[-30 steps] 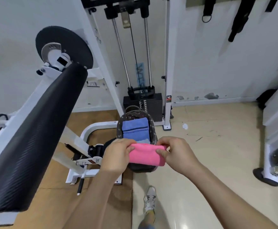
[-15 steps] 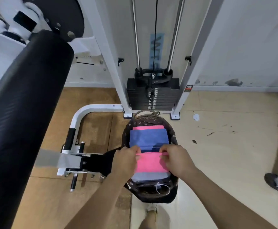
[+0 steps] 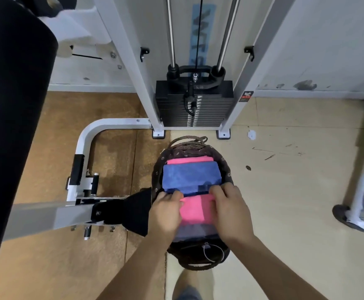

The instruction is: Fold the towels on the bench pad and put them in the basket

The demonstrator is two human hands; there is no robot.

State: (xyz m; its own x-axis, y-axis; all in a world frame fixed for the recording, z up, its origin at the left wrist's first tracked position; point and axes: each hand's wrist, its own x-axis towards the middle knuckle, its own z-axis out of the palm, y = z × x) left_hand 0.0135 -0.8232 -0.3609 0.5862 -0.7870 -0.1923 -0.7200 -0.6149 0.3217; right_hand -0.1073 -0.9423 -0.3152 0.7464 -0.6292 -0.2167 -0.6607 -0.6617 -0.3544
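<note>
Both hands are down in the basket (image 3: 228, 173), which sits on the floor (image 3: 295, 191) just in front of the weight stack (image 3: 194, 107). I read the left hand (image 3: 166, 211) as clenched on the pink towel (image 3: 195, 210), fingers curled over its far left corner. The right hand (image 3: 231, 210) is grasping the far right corner the same way. Neither thumb shows from here.

The pink towel is folded and lies in the near half of the basket. Its side edges are covered by the two hands, so I can't tell its full width. A pale grey layer (image 3: 196, 231) shows under its near edge; it's blurred, and I can't tell whether it's towel or lining.

Past the fingers a folded blue towel (image 3: 190, 177) lies flat, touching the pink towel's far edge. Behind that only a strip of a second pink towel (image 3: 188, 159) shows, the rest hidden under the blue one.

At the basket's near end there's a thin white loop (image 3: 212, 253); I can't make out what it is. The basket's left wall is mostly behind the left hand and a black piece (image 3: 137, 211) of the machine.

A big black pad (image 3: 12, 105) fills the left side, cut off at the top and left edges. A shoe (image 3: 187, 287) sits at the bottom edge, cut off and blurred.
</note>
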